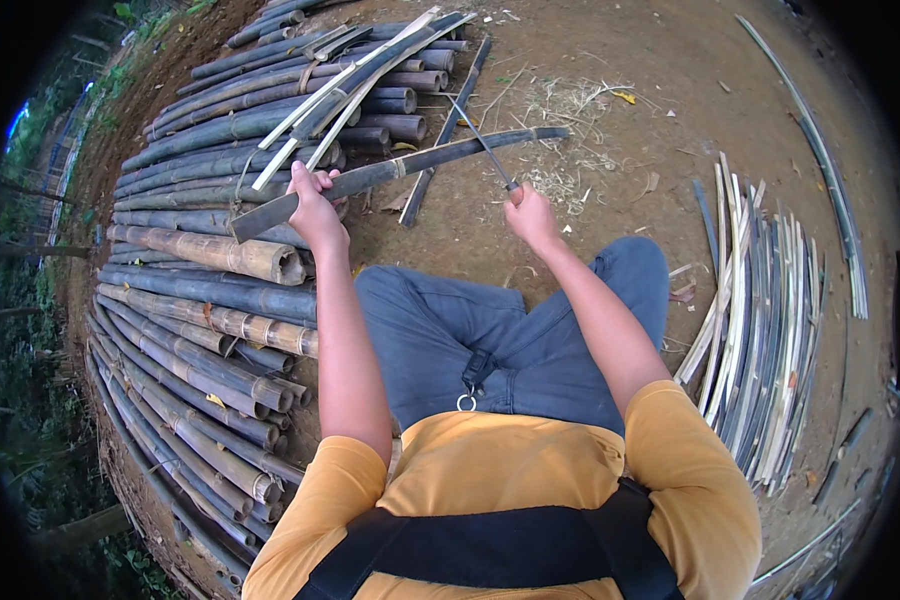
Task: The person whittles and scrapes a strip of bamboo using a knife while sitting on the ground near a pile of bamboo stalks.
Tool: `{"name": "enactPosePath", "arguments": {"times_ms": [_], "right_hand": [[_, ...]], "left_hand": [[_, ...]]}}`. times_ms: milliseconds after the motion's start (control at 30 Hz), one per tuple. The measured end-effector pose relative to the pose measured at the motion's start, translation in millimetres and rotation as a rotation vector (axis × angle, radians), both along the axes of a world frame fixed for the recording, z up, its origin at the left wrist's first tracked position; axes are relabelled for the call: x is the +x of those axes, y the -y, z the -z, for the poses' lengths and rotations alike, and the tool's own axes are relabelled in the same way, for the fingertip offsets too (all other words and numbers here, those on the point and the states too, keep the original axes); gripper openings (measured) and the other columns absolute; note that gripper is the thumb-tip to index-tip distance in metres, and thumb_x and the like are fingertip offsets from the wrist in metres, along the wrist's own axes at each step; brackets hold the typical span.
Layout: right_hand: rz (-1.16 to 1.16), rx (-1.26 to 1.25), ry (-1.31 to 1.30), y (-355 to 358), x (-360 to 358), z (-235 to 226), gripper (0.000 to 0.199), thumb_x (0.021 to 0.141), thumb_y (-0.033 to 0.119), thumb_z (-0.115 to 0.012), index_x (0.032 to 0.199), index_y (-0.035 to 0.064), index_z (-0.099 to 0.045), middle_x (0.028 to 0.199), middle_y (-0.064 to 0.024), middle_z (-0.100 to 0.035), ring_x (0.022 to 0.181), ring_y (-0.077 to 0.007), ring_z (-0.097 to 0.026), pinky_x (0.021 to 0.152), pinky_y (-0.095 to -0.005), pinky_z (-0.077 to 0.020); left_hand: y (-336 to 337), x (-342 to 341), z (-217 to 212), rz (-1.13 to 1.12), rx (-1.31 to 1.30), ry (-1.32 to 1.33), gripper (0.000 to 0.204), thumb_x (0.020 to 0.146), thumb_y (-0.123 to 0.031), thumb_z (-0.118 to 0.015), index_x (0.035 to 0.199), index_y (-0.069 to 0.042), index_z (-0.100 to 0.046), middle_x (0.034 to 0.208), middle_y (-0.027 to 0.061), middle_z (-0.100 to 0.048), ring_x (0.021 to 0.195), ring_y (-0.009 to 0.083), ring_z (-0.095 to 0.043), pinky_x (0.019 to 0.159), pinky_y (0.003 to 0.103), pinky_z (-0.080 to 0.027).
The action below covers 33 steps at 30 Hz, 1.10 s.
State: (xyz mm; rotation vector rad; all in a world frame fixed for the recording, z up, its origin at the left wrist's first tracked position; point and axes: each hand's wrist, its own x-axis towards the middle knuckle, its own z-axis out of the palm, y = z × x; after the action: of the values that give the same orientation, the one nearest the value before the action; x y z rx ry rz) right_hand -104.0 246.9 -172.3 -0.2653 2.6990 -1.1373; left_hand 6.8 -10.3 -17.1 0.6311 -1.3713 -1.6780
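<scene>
My left hand (pixel 315 208) grips a long split bamboo slat (pixel 420 160) near its left end and holds it level over the ground, its far end pointing right. A long knife (pixel 480 140) is in my right hand (pixel 528 212), held by the handle with the thin blade angled up and left so it crosses the slat. I sit on the ground with my knees (pixel 530 300) in blue trousers under both arms.
A big stack of dark bamboo poles (pixel 210 330) lies along my left, with loose split slats (pixel 350 85) on top. To my right, a pile of thin split strips (pixel 760 330) rests on the dirt. Shavings (pixel 570 130) are scattered ahead.
</scene>
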Motion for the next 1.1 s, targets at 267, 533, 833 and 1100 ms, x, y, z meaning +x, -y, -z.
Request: {"name": "enactPosePath", "arguments": {"times_ms": [267,533,833,1100], "right_hand": [[0.184,0.166,0.149,-34.2,-73.9,54.0,0.033,0.094,0.031,-0.054,0.11,0.0045,-0.065,0.106,-0.0251,-0.068,0.102,-0.0408,-0.065,0.091,-0.0499,-0.0514],[0.095,0.209,0.044,-16.9,-63.6,44.7,0.028,0.092,0.029,-0.056,0.104,0.0042,-0.061,0.099,-0.0244,-0.069,0.098,-0.0423,-0.066,0.087,-0.0527,-0.0517],[0.272,0.074,0.138,-12.6,-73.6,55.9,0.032,0.092,0.033,-0.055,0.104,0.0043,-0.063,0.103,-0.0236,-0.068,0.1,-0.0419,-0.065,0.088,-0.0504,-0.0517],[0.445,0.09,0.25,-41.6,-91.8,100.9,0.031,0.089,0.03,-0.056,0.109,0.0074,-0.066,0.109,-0.0238,-0.068,0.105,-0.0388,-0.065,0.089,-0.0488,-0.052]], "left_hand": [[22.3,8.3,20.4,-0.037,0.046,0.046,0.027,0.1,-0.033,-0.056,0.084,-0.011,-0.05,0.071,-0.0012,-0.055,0.079,0.0153,-0.066,0.059,0.028,-0.046],[22.1,-1.0,14.0,-0.023,0.042,0.034,0.028,0.099,-0.032,-0.057,0.082,-0.011,-0.048,0.074,0.0,-0.054,0.083,0.0177,-0.065,0.069,0.033,-0.051],[22.5,-7.3,9.4,0.008,-0.008,-0.017,0.032,0.098,-0.031,-0.059,0.078,-0.01,-0.048,0.071,0.0015,-0.054,0.078,0.018,-0.065,0.069,0.033,-0.053],[18.1,-12.4,5.2,0.081,-0.114,-0.121,0.034,0.1,-0.019,-0.054,0.069,-0.009,-0.043,0.064,0.002,-0.043,0.061,0.014,-0.046,0.079,0.042,-0.057]]}}
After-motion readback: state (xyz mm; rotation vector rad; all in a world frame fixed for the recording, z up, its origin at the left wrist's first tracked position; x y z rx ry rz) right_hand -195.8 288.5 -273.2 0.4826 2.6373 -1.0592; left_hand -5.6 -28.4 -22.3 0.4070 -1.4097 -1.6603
